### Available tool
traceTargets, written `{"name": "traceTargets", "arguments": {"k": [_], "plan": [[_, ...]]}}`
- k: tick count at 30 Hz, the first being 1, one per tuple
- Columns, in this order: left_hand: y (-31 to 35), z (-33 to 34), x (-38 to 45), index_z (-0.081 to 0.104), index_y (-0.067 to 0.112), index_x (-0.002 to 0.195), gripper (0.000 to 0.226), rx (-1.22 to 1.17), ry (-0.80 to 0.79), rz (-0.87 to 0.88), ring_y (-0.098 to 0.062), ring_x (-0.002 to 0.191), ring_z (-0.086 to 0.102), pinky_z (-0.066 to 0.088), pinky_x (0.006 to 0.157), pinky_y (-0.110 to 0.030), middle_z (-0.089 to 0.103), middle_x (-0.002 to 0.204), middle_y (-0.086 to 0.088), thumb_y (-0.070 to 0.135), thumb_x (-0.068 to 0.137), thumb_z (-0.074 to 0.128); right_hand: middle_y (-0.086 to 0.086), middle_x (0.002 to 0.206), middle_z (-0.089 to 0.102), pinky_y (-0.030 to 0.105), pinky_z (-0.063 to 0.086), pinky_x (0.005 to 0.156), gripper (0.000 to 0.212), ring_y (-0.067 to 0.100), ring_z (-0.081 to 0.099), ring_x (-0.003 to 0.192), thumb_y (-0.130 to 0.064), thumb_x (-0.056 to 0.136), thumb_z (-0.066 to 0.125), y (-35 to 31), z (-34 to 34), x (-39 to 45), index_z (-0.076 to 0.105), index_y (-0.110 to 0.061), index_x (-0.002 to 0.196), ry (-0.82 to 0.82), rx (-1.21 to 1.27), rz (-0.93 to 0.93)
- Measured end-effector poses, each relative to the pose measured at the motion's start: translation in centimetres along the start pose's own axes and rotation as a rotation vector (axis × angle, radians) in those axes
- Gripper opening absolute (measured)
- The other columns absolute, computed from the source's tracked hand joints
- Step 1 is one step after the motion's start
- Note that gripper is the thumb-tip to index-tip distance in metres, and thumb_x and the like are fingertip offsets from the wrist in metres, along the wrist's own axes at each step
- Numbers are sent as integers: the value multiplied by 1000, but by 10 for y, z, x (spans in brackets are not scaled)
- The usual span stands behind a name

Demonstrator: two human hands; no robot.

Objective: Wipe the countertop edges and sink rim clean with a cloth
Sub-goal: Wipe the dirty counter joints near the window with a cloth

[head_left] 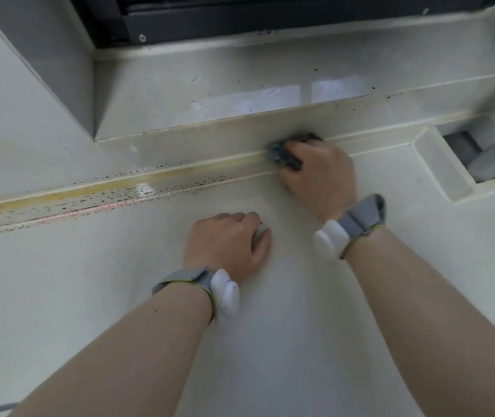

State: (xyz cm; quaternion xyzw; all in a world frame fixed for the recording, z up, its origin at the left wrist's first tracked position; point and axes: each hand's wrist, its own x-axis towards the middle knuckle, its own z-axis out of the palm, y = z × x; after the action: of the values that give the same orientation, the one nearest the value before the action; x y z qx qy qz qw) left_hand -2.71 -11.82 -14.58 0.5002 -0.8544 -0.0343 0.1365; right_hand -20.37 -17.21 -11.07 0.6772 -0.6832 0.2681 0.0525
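My right hand (320, 176) grips a dark grey cloth (282, 153) and presses it into the stained back edge (150, 182) of the pale countertop (89, 281), where it meets a low step. Most of the cloth is hidden under my fingers. Yellowish grime and many black specks run along that edge to the left of the cloth. My left hand (228, 245) rests on the countertop nearer to me, fingers curled under, holding nothing. No sink shows in the head view.
Above the step lies a pale ledge (240, 85) with black specks and a dark window frame (240, 16) behind it. A grey wall panel (44, 70) stands at the left. A rectangular cut-out (462, 152) opens at the right.
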Motion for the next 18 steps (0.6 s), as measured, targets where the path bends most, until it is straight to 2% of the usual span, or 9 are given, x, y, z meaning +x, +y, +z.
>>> {"name": "traceTargets", "arguments": {"k": [3,5,7,9,12,14,15,17,18], "plan": [[-1,-1,0,37,24,64,35,7,25,-11,-18,49,45,34,45,-24,44,53,6,47,87,47,4,94,67,36,51,62,37,33,63,78,-51,82,51,38,-14,2,67,-30,108,-18,-129,121],[0,-2,1,36,24,64,34,-5,33,-12,-19,48,45,34,44,-24,44,53,6,47,87,48,6,99,65,37,50,64,36,34,61,84,-48,84,52,51,-19,3,65,-30,112,-58,-159,181],[-1,-2,1,37,24,64,34,-16,32,-9,-19,48,44,34,44,-24,44,53,6,47,87,47,10,93,63,38,50,63,30,35,58,81,-42,84,53,48,-18,4,68,-24,105,-55,-100,231],[-1,-2,1,39,23,64,34,-26,30,5,-19,47,44,34,44,-24,45,52,6,47,87,46,13,80,60,37,48,60,27,34,56,73,-37,86,52,32,-13,4,68,-16,88,-32,16,253],[-2,-1,1,39,22,64,33,-32,-18,10,-21,47,45,33,45,-23,48,53,4,45,87,47,12,68,60,33,40,55,29,31,54,66,-34,88,53,-6,0,1,66,-12,76,-57,83,136],[-1,-6,3,39,22,65,31,-57,-53,-10,-23,49,48,35,45,-24,52,55,3,44,85,48,9,70,62,30,33,55,26,27,55,67,-33,89,54,-32,8,-2,68,-13,80,-100,109,60],[0,-10,3,40,22,66,30,-62,-78,-10,-24,52,51,39,46,-26,54,58,3,44,85,48,9,74,63,30,35,56,25,27,56,70,-33,88,54,-45,11,-2,69,-13,84,-126,133,31],[3,-21,7,37,21,65,30,-38,-169,15,-24,68,59,45,58,-29,61,74,4,38,89,42,9,81,65,32,42,60,22,28,59,76,-28,87,55,-69,16,-1,71,-15,93,-190,174,-70],[4,-24,7,31,21,63,33,-30,-254,4,-24,81,62,46,66,-30,64,85,2,33,92,40,10,81,65,32,41,60,20,29,60,77,-25,86,56,-81,18,0,71,-15,94,-220,197,-131]]}}
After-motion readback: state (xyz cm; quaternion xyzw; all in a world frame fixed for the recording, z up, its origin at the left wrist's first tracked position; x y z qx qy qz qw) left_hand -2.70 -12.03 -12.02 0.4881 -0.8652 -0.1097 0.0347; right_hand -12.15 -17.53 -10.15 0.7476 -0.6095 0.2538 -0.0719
